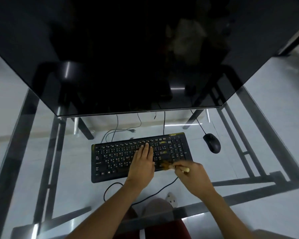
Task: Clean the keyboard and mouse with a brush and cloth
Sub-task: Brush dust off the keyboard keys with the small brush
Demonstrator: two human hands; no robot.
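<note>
A black keyboard (117,159) with pale key legends lies on the glass desk in the middle of the head view. My left hand (142,161) rests flat on its middle keys, fingers together and pointing away from me. My right hand (192,173) grips a small brush (167,165) with a pale wooden handle. The brown bristles, blurred, touch the keyboard's lower right corner. A black mouse (212,143) sits on the glass to the right of the keyboard, apart from both hands. No cloth is visible.
A large dark monitor (136,57) fills the upper half and overhangs the desk behind the keyboard. Thin cables (114,130) trail behind the keyboard and one (141,199) loops in front. Black frame bars (50,152) show through the glass.
</note>
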